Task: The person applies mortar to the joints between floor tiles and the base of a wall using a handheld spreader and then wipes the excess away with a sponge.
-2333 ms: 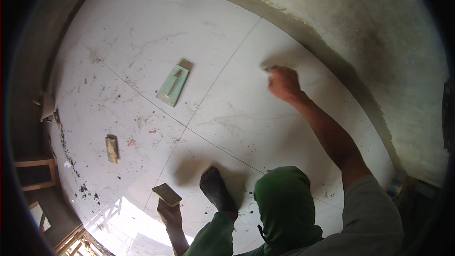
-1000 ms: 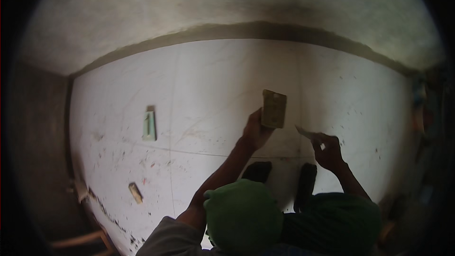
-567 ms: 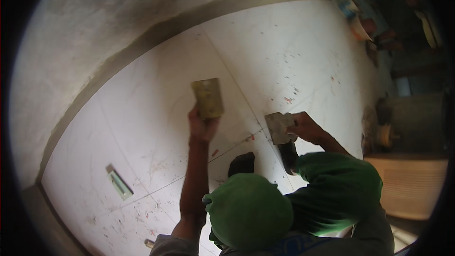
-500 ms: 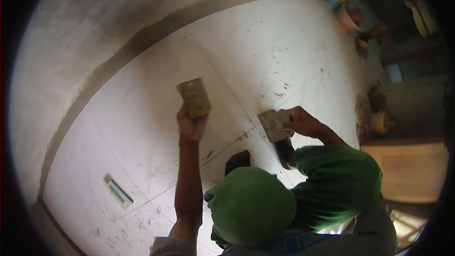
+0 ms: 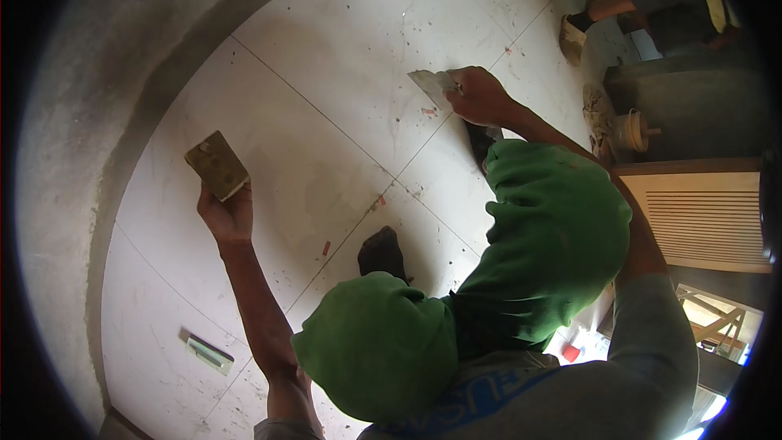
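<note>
At the left, my left hand (image 5: 226,213) is closed round the lower end of a flat, yellow-brown rectangular block (image 5: 217,167) with round marks on its face. It is held up over the white tiles; its material I cannot make out. My right hand (image 5: 482,98) grips a putty knife (image 5: 429,86), its broad metal blade pointing left, above my foot. The fingers cover its handle. Whether the blade touches the floor I cannot tell. A trowel with a pale green handle (image 5: 210,354) lies on the floor, left of my left forearm.
White floor tiles (image 5: 326,81) carry small red scraps and dark crumbs. A grey wall (image 5: 73,155) curves along the left. My dark shoe (image 5: 382,253) is near the middle. Another person's leg (image 5: 611,6), a small yellowish bucket (image 5: 634,130) and a slatted wooden panel (image 5: 705,220) are at the right.
My view has shifted. The block in my left hand now appears farther left, nearer the wall. My right hand with the putty knife appears farther forward, its blade angled differently. Both holds continue.
</note>
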Available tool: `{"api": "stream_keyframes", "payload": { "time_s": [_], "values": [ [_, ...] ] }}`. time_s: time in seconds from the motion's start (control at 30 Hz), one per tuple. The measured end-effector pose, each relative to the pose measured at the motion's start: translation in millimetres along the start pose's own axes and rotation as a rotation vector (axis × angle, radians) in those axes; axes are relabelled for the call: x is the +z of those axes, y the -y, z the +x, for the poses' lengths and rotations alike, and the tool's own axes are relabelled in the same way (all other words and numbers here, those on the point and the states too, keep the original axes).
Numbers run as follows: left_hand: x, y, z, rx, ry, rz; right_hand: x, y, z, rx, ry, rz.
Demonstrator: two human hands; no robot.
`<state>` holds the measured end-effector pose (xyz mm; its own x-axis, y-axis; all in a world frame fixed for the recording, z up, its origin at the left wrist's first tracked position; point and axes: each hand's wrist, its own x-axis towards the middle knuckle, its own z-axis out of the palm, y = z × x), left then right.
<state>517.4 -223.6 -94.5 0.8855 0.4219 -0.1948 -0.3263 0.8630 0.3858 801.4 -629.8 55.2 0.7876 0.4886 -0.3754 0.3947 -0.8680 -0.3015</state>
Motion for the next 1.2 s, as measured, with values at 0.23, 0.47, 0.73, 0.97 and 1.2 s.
{"api": "stream_keyframes", "payload": {
  "time_s": [0.23,0.47,0.73,0.97,1.2],
  "values": [
    [22.3,14.3,0.1,0.034,-0.088,0.037,46.8,-68.0,111.7,-0.253,-0.123,-0.51],
    [-0.1,17.3,-3.0,0.077,-0.131,-0.082,95.6,-15.6,64.8,-0.657,0.233,-0.176],
    [19.4,50.2,9.8,0.104,-0.196,-0.002,137.6,-23.1,84.1,-0.83,0.51,0.078],
    [16.5,66.6,10.3,0.073,-0.421,0.164,118.0,-29.8,134.4,-0.605,0.648,-0.032],
    [-0.3,61.0,-17.4,0.121,-0.57,0.156,112.5,3.1,100.3,-1.108,0.243,-0.195]
  ]
}}
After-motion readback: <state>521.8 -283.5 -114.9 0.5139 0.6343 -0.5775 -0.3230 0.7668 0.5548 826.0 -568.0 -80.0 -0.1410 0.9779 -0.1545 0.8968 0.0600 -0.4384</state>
